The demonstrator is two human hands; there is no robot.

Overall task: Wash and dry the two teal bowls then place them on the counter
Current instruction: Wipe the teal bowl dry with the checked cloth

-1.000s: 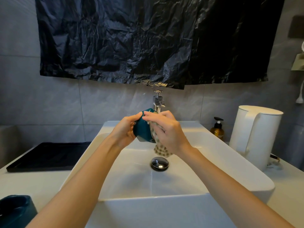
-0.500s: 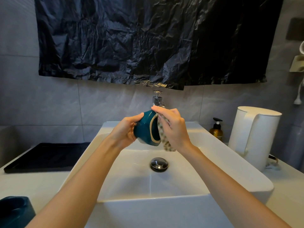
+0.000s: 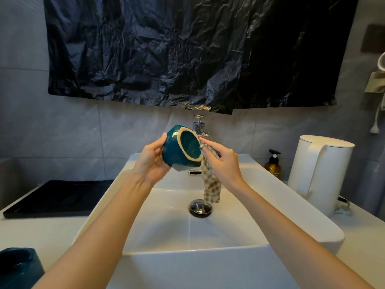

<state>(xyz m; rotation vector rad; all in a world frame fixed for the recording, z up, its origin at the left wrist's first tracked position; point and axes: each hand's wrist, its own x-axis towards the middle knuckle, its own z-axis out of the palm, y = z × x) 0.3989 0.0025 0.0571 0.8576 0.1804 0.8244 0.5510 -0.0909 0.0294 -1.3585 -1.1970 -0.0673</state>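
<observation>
My left hand [image 3: 151, 161] grips a teal bowl [image 3: 177, 150] with a pale unglazed rim, held on its side above the white sink [image 3: 208, 253], its mouth facing right and toward me. My right hand [image 3: 224, 163] pinches a checked cloth [image 3: 210, 184] against the bowl's right rim; the cloth's loose end hangs down toward the drain. The second teal bowl [image 3: 17, 268] stands on the white counter [image 3: 48, 232] at the bottom left corner, partly cut off by the frame.
A chrome faucet [image 3: 199, 127] rises behind the held bowl. A black tray [image 3: 56, 198] lies on the counter left of the sink. On the right stand a white kettle [image 3: 318, 174] and an amber pump bottle [image 3: 273, 164]. Black plastic sheeting [image 3: 187, 51] covers the wall.
The bowl has turned so its mouth now faces right and toward me. My right hand has slid off the bowl to its right rim, and the cloth now hangs free.
</observation>
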